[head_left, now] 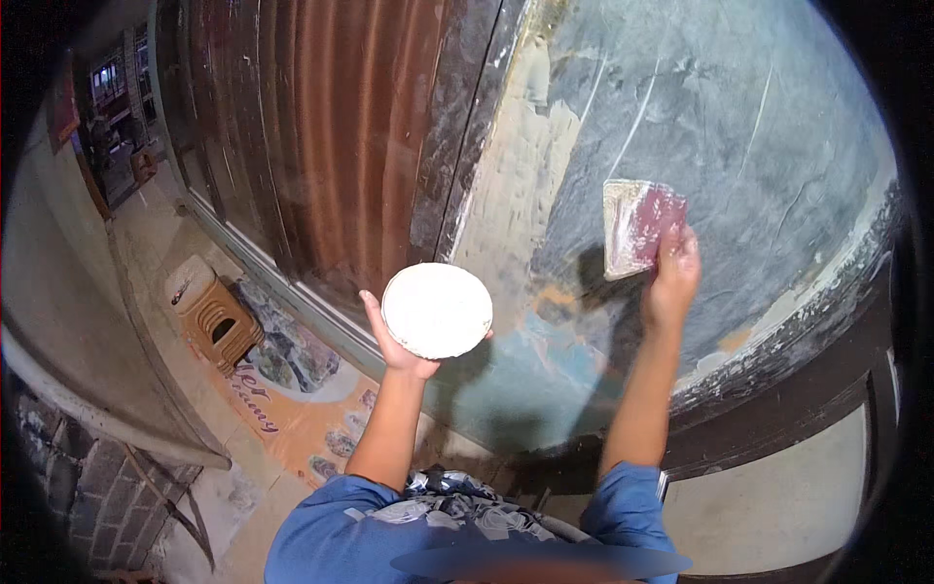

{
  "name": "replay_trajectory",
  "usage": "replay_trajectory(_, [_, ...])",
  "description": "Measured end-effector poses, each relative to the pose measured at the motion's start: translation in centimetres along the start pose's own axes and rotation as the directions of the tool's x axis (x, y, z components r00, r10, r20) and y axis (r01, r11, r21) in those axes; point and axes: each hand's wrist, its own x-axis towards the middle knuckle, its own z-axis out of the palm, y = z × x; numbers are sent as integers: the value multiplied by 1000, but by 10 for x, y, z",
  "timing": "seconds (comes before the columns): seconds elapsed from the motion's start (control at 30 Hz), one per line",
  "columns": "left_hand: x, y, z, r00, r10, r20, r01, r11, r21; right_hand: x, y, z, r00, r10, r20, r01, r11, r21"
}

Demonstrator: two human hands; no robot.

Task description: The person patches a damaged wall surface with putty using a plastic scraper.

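My left hand (407,364) holds up a round white dish (437,310) from below, its thumb out along the left side. The dish's top is so bright that I cannot tell whether white paste fills it. To the right, my right hand (673,277) grips a dark red putty spreader (654,224) by its right side. Whitish paste smears its face and left edge. Behind the spreader is a grey, patchy wall (720,136), with a beige filler strip (520,180) running down it. Whether the spreader touches the wall I cannot tell.
Brown corrugated sheeting (341,127) adjoins the wall on the left. A tan plastic stool (216,316) stands on the floor near a printed orange mat (282,419). Grey blocks (97,487) are at lower left. A dark frame (778,419) bounds the wall at lower right.
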Motion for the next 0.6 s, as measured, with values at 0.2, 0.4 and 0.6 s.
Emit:
replay_trajectory(0.2, [2,31,-12,995,35,88,-38,999,31,98,-72,76,853,-454,260,518,665,-539])
replay_trajectory(0.4, [8,43,-27,998,40,52,-42,998,51,132,-97,115,778,-477,409,612,425,-668])
replay_trajectory(0.6, [12,56,-39,999,41,15,-41,998,41,158,-85,121,696,-488,528,655,129,-744])
